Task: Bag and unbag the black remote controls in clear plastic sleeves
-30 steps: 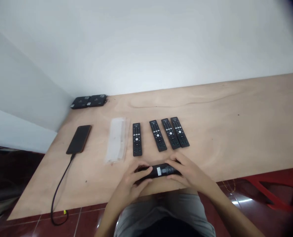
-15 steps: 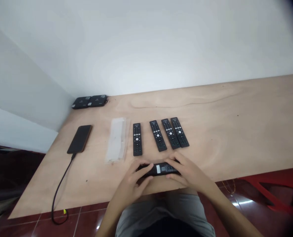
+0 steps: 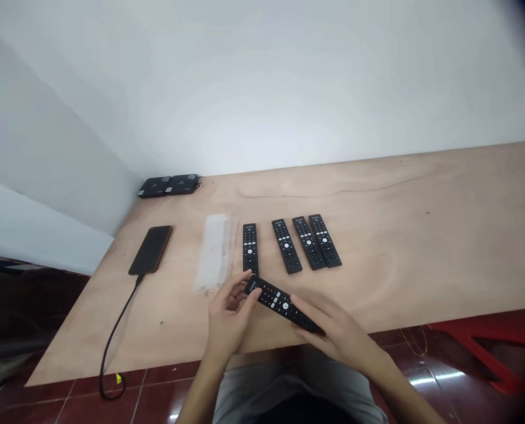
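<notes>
Near the table's front edge I hold a black remote control (image 3: 275, 298) slantwise, its button side facing up. My left hand (image 3: 231, 306) pinches its upper left end between thumb and fingers. Around its lower right end my right hand (image 3: 333, 330) is closed, covering part of the buttons. Just beyond the held remote lies another remote (image 3: 250, 247), its lower end partly hidden by my left fingers. Further right, several more remotes, the nearest of them a tilted remote (image 3: 287, 246), lie buttons up. Clear plastic sleeves (image 3: 215, 253) lie flat to the left.
A phone (image 3: 151, 250) with a black cable (image 3: 114, 335) lies on the left of the wooden table (image 3: 421, 253). Two black boxes (image 3: 169, 185) sit in the far left corner by the wall (image 3: 262, 88). A red chair (image 3: 487, 347) stands at the right front.
The held remote has been turned over from its labelled back to its button side. It now slants down to the right, and my left hand has shifted to its end.
</notes>
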Demonstrator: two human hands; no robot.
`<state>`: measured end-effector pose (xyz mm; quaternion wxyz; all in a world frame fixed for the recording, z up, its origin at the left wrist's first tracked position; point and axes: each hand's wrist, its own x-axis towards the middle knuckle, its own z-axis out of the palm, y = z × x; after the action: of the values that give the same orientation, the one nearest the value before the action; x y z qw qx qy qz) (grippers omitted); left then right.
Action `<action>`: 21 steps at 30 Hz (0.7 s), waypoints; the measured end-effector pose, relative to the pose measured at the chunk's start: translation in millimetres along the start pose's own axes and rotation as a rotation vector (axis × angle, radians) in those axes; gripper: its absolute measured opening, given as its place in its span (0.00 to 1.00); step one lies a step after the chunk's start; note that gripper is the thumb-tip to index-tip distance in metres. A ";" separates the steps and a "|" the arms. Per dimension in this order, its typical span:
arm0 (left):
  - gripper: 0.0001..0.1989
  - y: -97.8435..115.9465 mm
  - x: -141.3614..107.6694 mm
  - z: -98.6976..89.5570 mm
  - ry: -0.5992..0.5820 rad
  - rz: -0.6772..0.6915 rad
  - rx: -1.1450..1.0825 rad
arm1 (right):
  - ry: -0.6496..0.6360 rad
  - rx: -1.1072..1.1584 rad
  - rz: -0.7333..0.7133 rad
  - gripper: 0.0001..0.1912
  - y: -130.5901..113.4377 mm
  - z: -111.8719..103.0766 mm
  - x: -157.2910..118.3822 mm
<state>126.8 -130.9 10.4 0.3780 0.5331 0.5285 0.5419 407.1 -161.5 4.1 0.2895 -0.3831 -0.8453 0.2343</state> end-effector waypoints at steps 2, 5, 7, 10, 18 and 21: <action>0.16 5.4 6.6 9.3 0.010 0.047 0.037 | 0.071 0.004 -0.007 0.40 -1.5 1.7 -3.9; 0.09 13.8 21.4 15.1 0.004 0.218 0.219 | 0.210 -0.028 -0.006 0.41 -2.4 6.2 -7.7; 0.08 14.3 31.9 11.9 -0.015 0.322 0.348 | 0.262 -0.044 0.009 0.40 -2.9 10.7 -9.1; 0.09 4.0 41.1 2.0 -0.075 0.402 0.495 | 0.309 -0.087 0.044 0.38 -5.4 19.4 -8.0; 0.11 -15.1 24.5 -7.9 -0.129 0.422 0.663 | 0.173 -0.249 0.216 0.37 -26.1 43.2 27.3; 0.10 -9.2 19.3 -6.9 -0.113 0.425 0.695 | 0.103 -0.287 0.261 0.37 -33.3 47.9 42.6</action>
<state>115.8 -111.8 5.7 0.0836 0.7551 0.5367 0.3670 335.0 -156.3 3.2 0.2421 -0.5384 -0.7972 0.1268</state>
